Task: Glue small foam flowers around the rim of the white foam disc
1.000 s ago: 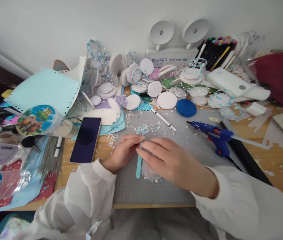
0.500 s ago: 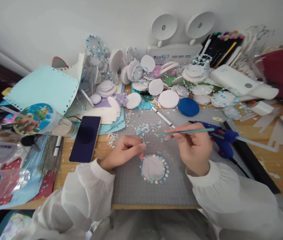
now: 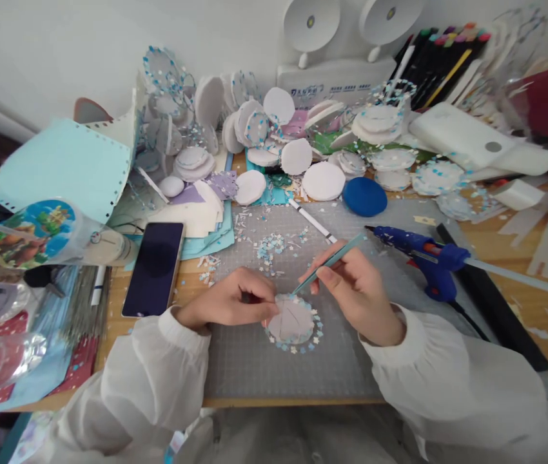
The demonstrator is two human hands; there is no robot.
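Observation:
A round pale disc (image 3: 291,320) edged with small blue and white paper flowers lies on the grey cutting mat (image 3: 245,370). My left hand (image 3: 233,296) pinches its left edge between thumb and finger. In my right hand (image 3: 356,287) are teal tweezers (image 3: 329,263), slanting down so that their tips meet the disc's upper rim. Whether a flower is between the tips is too small to tell. Loose blue and white paper flowers (image 3: 271,248) are scattered on the mat just beyond my hands.
A blue glue gun (image 3: 429,258) lies right of my right hand, a white pen (image 3: 313,221) beyond it. At left are a phone (image 3: 154,269) and a tilted plastic cup (image 3: 61,232). White discs (image 3: 323,181) and a blue disc (image 3: 365,196) crowd the back.
My right hand has brought the tweezers down and toward me, onto the disc's upper rim. My left hand has moved onto the disc's left edge.

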